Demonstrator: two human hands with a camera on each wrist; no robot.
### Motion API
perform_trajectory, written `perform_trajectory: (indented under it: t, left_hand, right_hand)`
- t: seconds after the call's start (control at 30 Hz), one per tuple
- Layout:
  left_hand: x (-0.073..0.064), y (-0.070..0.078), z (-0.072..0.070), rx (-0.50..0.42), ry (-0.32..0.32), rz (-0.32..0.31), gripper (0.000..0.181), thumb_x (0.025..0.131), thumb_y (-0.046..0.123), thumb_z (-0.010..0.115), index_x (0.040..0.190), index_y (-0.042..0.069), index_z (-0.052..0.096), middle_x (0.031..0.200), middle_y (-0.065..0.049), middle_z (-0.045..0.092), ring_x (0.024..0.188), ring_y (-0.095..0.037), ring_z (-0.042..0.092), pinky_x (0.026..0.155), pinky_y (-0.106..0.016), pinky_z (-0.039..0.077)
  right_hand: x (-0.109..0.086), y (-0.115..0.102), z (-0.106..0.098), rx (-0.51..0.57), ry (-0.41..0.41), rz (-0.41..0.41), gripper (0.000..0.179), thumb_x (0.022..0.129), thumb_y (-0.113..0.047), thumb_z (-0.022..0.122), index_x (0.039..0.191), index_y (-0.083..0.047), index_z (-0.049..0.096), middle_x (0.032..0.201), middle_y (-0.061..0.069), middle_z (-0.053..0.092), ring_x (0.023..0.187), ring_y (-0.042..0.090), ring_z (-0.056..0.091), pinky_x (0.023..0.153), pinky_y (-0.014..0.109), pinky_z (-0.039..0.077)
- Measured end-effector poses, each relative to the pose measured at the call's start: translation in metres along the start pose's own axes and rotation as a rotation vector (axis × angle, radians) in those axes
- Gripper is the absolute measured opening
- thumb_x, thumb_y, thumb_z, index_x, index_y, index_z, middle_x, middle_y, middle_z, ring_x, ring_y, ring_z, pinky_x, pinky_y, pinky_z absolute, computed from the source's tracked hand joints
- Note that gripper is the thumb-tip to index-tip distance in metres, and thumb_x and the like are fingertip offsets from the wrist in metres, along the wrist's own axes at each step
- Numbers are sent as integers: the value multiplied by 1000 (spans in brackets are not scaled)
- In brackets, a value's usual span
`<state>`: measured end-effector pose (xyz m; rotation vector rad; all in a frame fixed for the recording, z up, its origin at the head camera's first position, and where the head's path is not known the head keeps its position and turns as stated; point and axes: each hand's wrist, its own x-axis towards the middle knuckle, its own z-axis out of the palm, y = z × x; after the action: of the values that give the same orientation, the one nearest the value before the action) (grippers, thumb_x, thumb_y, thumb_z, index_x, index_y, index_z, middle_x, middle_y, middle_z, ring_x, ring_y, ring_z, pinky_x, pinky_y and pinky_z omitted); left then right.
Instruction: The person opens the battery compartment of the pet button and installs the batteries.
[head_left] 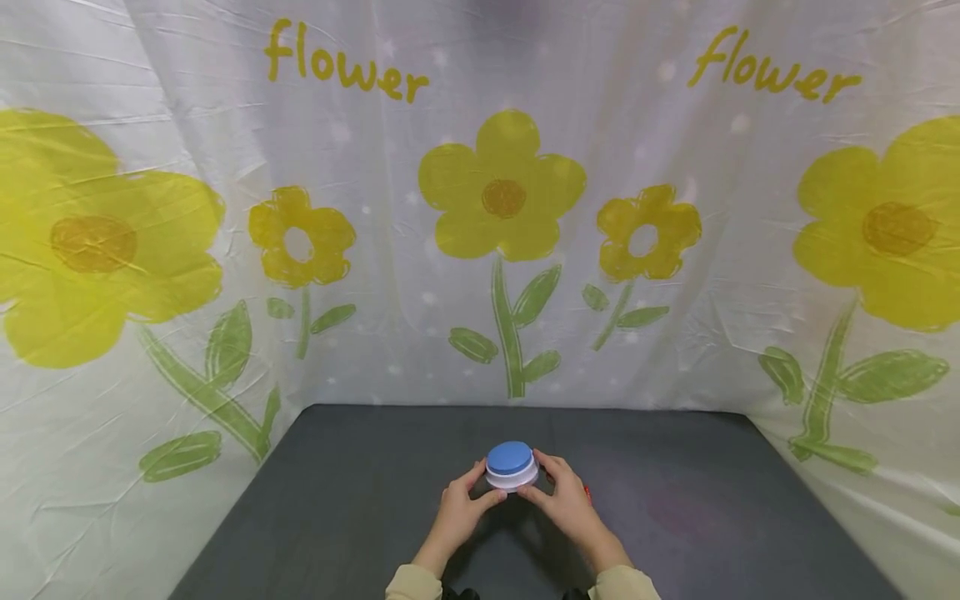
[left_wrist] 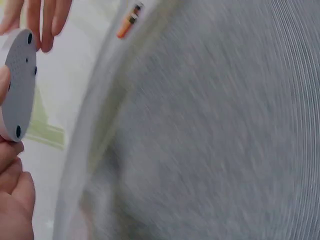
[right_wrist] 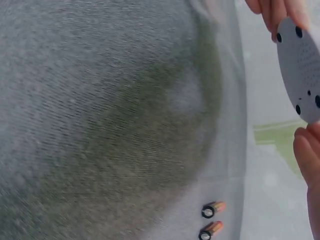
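Note:
A round push button (head_left: 510,458) with a blue top and a white base is held up over the dark tabletop. My left hand (head_left: 459,510) grips its left side, thumb at the near edge. The right hand (head_left: 568,507) holds the opposite side in much the same way. In the left wrist view the white underside of the button (left_wrist: 21,90) shows small holes and black dots. The right wrist view shows this underside (right_wrist: 300,70) between the fingers of both hands; the blue top is hidden there.
The dark grey tabletop (head_left: 360,500) lies under the hands. Behind and at both sides hangs a white curtain (head_left: 390,333) printed with yellow flowers. Two small orange-and-black cylinders, seemingly batteries (right_wrist: 214,210), appear in the right wrist view.

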<state>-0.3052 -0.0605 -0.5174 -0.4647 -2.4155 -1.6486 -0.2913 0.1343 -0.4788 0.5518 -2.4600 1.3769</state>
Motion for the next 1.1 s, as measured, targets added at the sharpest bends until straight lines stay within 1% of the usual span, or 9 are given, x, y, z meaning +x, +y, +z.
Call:
perform_trajectory:
  t: [0.17, 0.33, 0.43, 0.5, 0.63, 0.7, 0.8, 1.0, 1.1]
  left_hand:
    - [-4, 16, -2, -49, 3, -50, 67, 84, 37, 67, 133, -5, 46, 134, -20, 45, 122, -35, 42, 95, -46, 38]
    - [-6, 27, -2, 30, -18, -75, 69, 89, 40, 60, 134, -9, 41, 135, -26, 40, 119, -41, 42, 92, -51, 40]
    - [-8, 31, -1, 109, -57, -60, 77, 88, 42, 60, 138, -10, 32, 138, -30, 33, 123, -44, 37, 94, -56, 35]
    - [-9, 32, -1, 142, -95, -57, 85, 85, 42, 64, 143, -7, 24, 141, -30, 26, 126, -45, 31, 95, -60, 31]
    - [-11, 35, 0, 134, -173, -45, 102, 79, 38, 72, 148, 2, 5, 149, -25, 10, 131, -43, 22, 97, -62, 27]
    - [-12, 34, 1, 126, -189, -29, 107, 78, 34, 75, 149, 7, -1, 150, -23, 5, 132, -43, 19, 97, -62, 26]
    - [-13, 32, 1, 137, -179, 15, 110, 76, 25, 78, 149, 11, -3, 150, -23, 4, 132, -42, 18, 97, -61, 27]
    - [-14, 28, 2, 217, -150, 116, 108, 72, 8, 79, 150, 16, 4, 150, -20, 13, 133, -36, 21, 100, -53, 29]
    - [-15, 27, 3, 250, -145, 143, 105, 72, 4, 78, 150, 12, 9, 148, -19, 22, 132, -33, 27, 100, -49, 31]
  right_hand:
    - [0, -2, -4, -2, 39, -35, 52, 81, -15, 71, 123, 9, 53, 110, 18, 55, 103, 35, 55, 86, 45, 45]
    - [0, -3, -3, -3, 101, -27, 42, 81, -15, 71, 113, 10, 61, 97, 14, 61, 89, 27, 61, 76, 35, 52]
    - [0, -5, -3, -26, 141, 12, 40, 82, -19, 71, 110, 9, 64, 92, 12, 63, 83, 23, 62, 70, 29, 52]
    - [1, -8, -3, -41, 171, 53, 40, 82, -23, 70, 109, 6, 65, 91, 10, 64, 80, 20, 62, 67, 29, 52]
    - [5, -14, -5, -76, 234, 110, 37, 83, -29, 69, 105, 1, 68, 86, 5, 63, 76, 17, 61, 65, 31, 52]
    - [6, -18, -6, -96, 253, 119, 36, 84, -30, 68, 103, 0, 70, 84, 4, 63, 74, 16, 61, 63, 31, 51]
    - [6, -21, -7, -101, 259, 138, 31, 85, -29, 67, 98, -1, 71, 79, 3, 64, 69, 14, 60, 58, 29, 49]
    - [5, -18, -8, -70, 261, 213, 22, 87, -23, 66, 90, -2, 72, 70, 3, 63, 57, 13, 58, 50, 25, 45]
    - [4, -16, -8, -95, 264, 224, 20, 86, -22, 67, 87, -3, 73, 65, 2, 61, 53, 11, 55, 48, 25, 43]
